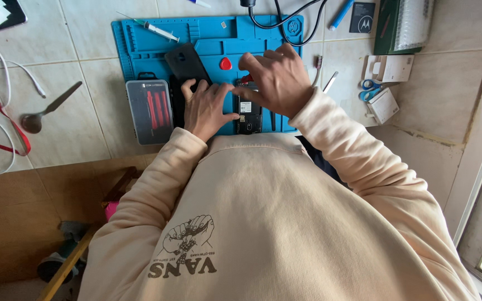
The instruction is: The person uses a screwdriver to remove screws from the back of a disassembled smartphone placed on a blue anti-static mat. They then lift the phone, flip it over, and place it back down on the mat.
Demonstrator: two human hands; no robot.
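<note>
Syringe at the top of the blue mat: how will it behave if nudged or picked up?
The syringe looks slim, round-barrelled and plastic, so probably light and apt to roll if pushed. It lies across the blue mat ridges, which may check rolling. Its thin tip seems fragile.

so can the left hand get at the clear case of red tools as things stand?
Probably yes. The left hand rests on the blue mat beside the opened phone, and the clear tool case lies just to its left with nothing between them. The hand would only have to let go of the phone.

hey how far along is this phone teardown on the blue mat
Done: the black back cover is off and lies on the blue mat. In hand: left hand steadies the opened phone; right hand works at its top. Left: the internals look still in place.
</note>
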